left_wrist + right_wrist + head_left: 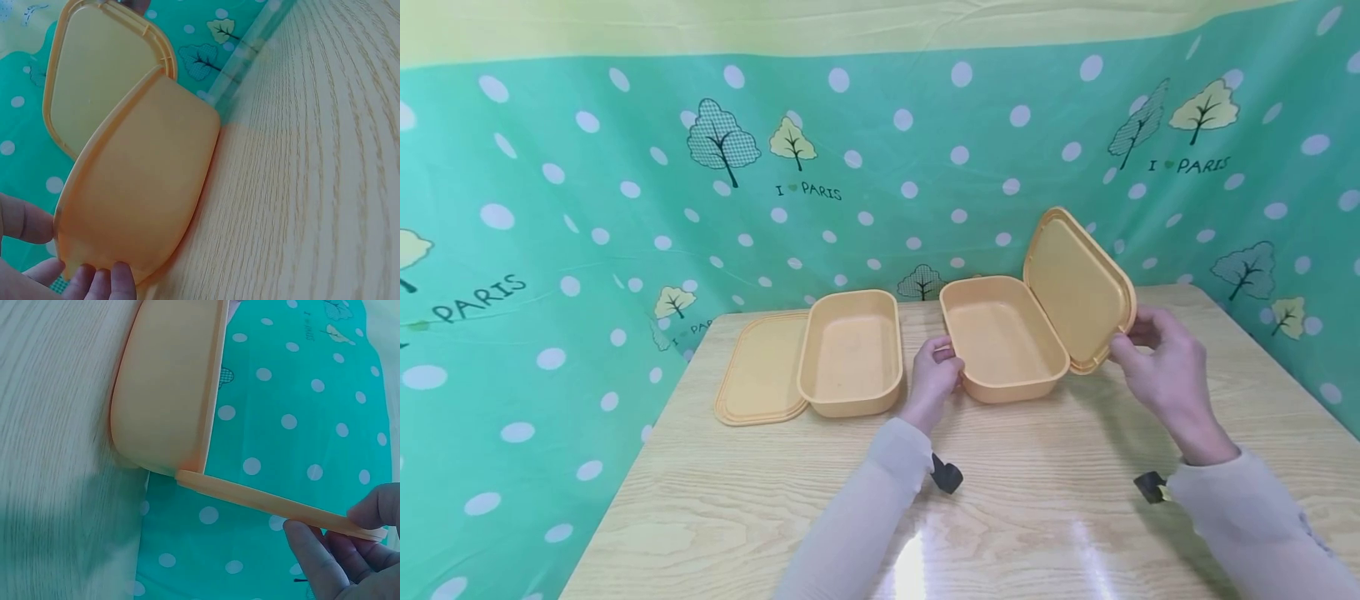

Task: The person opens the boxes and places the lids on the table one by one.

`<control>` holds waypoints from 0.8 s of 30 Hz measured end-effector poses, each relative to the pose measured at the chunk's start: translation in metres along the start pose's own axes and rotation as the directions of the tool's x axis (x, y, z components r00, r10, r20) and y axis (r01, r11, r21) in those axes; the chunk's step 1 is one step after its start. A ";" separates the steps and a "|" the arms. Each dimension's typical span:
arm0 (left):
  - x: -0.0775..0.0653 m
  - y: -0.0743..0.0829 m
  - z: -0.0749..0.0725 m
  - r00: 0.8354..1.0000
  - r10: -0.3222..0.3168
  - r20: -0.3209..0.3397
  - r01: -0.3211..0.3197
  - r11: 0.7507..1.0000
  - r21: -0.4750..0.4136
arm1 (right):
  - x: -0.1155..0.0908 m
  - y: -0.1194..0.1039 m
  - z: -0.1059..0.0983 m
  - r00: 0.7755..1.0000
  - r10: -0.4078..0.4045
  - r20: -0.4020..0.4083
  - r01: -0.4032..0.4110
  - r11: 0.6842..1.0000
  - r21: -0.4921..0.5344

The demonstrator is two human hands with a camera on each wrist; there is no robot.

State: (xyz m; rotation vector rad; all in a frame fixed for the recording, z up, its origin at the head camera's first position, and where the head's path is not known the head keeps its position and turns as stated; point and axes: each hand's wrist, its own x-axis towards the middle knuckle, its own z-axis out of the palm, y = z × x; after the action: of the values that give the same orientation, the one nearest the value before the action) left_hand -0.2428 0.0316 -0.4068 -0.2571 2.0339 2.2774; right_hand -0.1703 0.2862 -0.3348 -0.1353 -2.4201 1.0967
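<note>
A yellow-orange plastic food container (1000, 333) stands uncovered on the table at the right. My left hand (935, 372) grips its left side at the rim, and in the left wrist view several fingertips (122, 275) lie against the outer wall. My right hand (1168, 367) pinches the matching lid (1078, 287) by its outer edge, thumb on one face and fingers on the other. Held tilted up, the lid has its inner side facing the container and its lower edge along the right rim. In the right wrist view the lid (269, 501) appears edge-on.
To the left stands a second uncovered container (850, 350) of the same colour, with a flat lid (763, 367) lying beside it. Behind the wooden table (760, 508) hangs a green dotted curtain (880, 167). Black wrist camera parts (947, 475) stick out at both cuffs.
</note>
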 end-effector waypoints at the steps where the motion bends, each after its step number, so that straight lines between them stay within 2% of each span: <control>1: 0.000 0.000 0.000 1.000 0.000 0.001 0.000 1.000 0.000 | 0.000 0.000 0.000 1.000 0.003 0.001 -0.003 1.000 0.003; 24: -0.002 0.001 0.000 1.000 0.002 0.007 -0.002 1.000 0.006 | 0.001 0.009 -0.005 0.992 0.103 0.069 -0.113 0.981 0.159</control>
State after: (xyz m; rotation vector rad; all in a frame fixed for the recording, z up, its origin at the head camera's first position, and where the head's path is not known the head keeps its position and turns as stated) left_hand -0.2415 0.0318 -0.4054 -0.2463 2.0382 2.2704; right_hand -0.1701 0.2956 -0.3382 -0.1832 -2.3877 1.3605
